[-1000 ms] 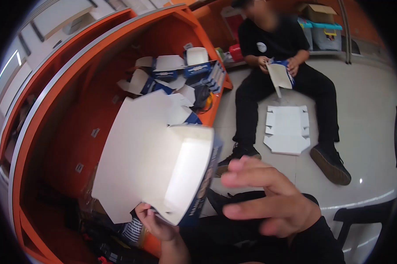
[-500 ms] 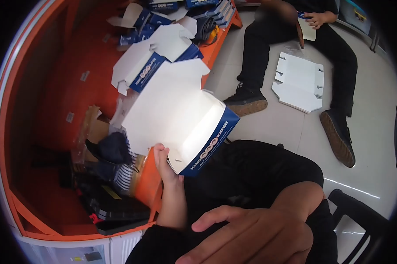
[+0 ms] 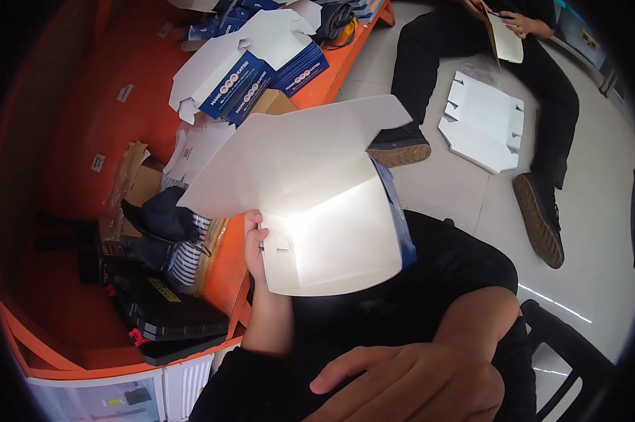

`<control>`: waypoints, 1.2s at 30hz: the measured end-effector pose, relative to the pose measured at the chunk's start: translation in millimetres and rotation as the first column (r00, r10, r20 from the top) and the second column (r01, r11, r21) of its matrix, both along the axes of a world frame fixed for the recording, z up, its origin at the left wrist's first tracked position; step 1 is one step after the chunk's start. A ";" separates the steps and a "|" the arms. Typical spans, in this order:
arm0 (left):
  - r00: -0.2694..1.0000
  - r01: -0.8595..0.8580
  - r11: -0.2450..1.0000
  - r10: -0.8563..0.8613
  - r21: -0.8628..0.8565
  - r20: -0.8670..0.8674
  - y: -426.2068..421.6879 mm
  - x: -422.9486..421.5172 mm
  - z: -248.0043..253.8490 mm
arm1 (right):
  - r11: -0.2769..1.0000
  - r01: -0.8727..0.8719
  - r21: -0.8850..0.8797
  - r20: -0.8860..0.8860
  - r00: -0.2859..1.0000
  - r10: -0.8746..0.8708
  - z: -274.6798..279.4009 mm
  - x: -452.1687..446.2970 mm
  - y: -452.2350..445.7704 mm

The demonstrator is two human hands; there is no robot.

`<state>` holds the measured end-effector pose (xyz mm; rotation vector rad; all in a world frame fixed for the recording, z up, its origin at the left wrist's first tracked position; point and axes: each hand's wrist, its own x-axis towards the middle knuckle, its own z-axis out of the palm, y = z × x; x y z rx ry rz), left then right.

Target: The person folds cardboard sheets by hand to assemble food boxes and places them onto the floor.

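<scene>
Fingers (image 3: 255, 235) of left hand (image 3: 255, 252) grip the opened box (image 3: 349, 243) at its side; right hand (image 3: 426, 383) is loosely spread.

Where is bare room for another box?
Bare floor borders the flat white cardboard, a co-worker's nearer shoe and the wearer's knee; more opens right of that shoe, above the black chair. The orange shelf's front is crowded with boxes, a dark cap and a black case.
</scene>
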<state>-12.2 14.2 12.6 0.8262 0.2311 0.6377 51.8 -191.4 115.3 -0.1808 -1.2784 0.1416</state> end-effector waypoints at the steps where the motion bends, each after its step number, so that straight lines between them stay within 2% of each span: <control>1: 0.999 -0.038 0.999 0.039 0.037 -0.029 -0.9 2.5 -4.6 | 1.000 0.019 0.008 0.002 1.000 -0.019 -0.6 -0.1 1.9; 3: 0.990 -0.099 0.987 0.110 0.127 -0.088 5.7 7.5 -19.2 | 0.999 0.035 0.018 -0.003 0.999 -0.035 -1.3 0.8 4.0; 4: 0.979 -0.128 0.961 0.162 0.245 -0.123 13.0 10.7 -25.4 | 1.000 0.026 0.014 -0.004 1.000 -0.026 -1.2 1.9 3.8; 6: 0.928 -0.236 0.847 0.342 0.477 -0.149 22.4 14.4 -28.4 | 1.000 -0.013 -0.009 -0.034 0.999 0.012 0.9 2.8 2.1; 8: 0.859 -0.298 0.664 0.499 0.686 -0.111 35.6 16.9 -26.8 | 0.999 -0.032 -0.017 -0.079 0.996 0.031 1.8 1.8 2.1; 12: 0.903 -0.380 0.744 0.427 0.549 0.046 59.0 35.1 -22.9 | 0.998 0.031 0.059 -0.117 0.993 -0.024 -2.6 5.6 15.6; 15: 0.943 -0.330 0.887 0.326 0.321 0.070 58.5 61.2 -34.0 | 0.999 -0.033 0.011 -0.104 0.994 0.034 -0.8 10.8 20.8; 16: 0.956 -0.293 0.919 0.280 0.264 0.089 60.5 69.8 -44.4 | 1.000 -0.021 -0.016 -0.036 0.999 0.021 -1.3 20.2 23.3; 18: 0.970 -0.242 0.963 0.243 0.122 0.009 57.1 75.2 -58.2 | 0.996 -0.021 -0.089 -0.047 0.999 0.017 -3.1 26.3 29.6; 19: 0.974 -0.222 0.974 0.224 0.051 -0.035 54.9 74.8 -61.8 | 0.991 -0.037 -0.130 -0.128 0.992 0.020 -3.8 23.4 34.0; 21: 0.974 -0.211 0.977 0.211 0.018 -0.078 62.7 71.2 -68.6 | 0.937 0.037 -0.347 0.025 0.999 -0.030 -6.5 53.5 37.5; 22: 0.972 -0.215 0.977 0.214 0.005 -0.096 66.2 68.4 -69.9 | 0.875 0.180 -0.449 0.116 0.983 -0.143 -10.8 67.2 40.3; 24: 0.973 -0.219 0.976 0.217 -0.012 -0.076 70.9 64.6 -66.5 | 0.583 0.510 -0.632 0.229 0.842 -0.488 -29.4 103.5 48.1; 25: 0.974 -0.218 0.976 0.216 -0.016 -0.067 74.7 62.5 -66.6 | 0.427 0.530 -0.733 0.213 0.774 -0.596 -42.5 124.2 57.7; 28: 0.973 -0.210 0.976 0.215 0.062 -0.085 73.3 64.0 -61.7 | 0.204 0.186 -0.961 0.015 0.775 -0.632 -95.4 157.4 92.3; 29: 0.976 -0.197 0.976 0.205 0.095 -0.078 70.8 65.5 -59.1 | 0.095 -0.051 -0.994 -0.096 0.822 -0.562 -105.9 159.7 93.7; 31: 0.980 -0.121 0.986 0.137 0.112 -0.148 72.1 63.9 -65.9 | 0.091 -0.003 -0.996 -0.052 0.836 -0.547 -129.2 149.3 106.1; 34: 0.963 0.041 0.998 -0.030 0.036 -0.268 73.5 58.5 -69.2 | 0.076 -0.118 -0.990 -0.141 0.830 -0.540 -120.4 143.1 108.5; 36: 0.965 0.087 0.994 -0.065 0.073 -0.256 68.8 59.2 -63.0 | 0.163 -0.227 -0.960 -0.279 0.768 -0.576 -122.4 142.2 109.3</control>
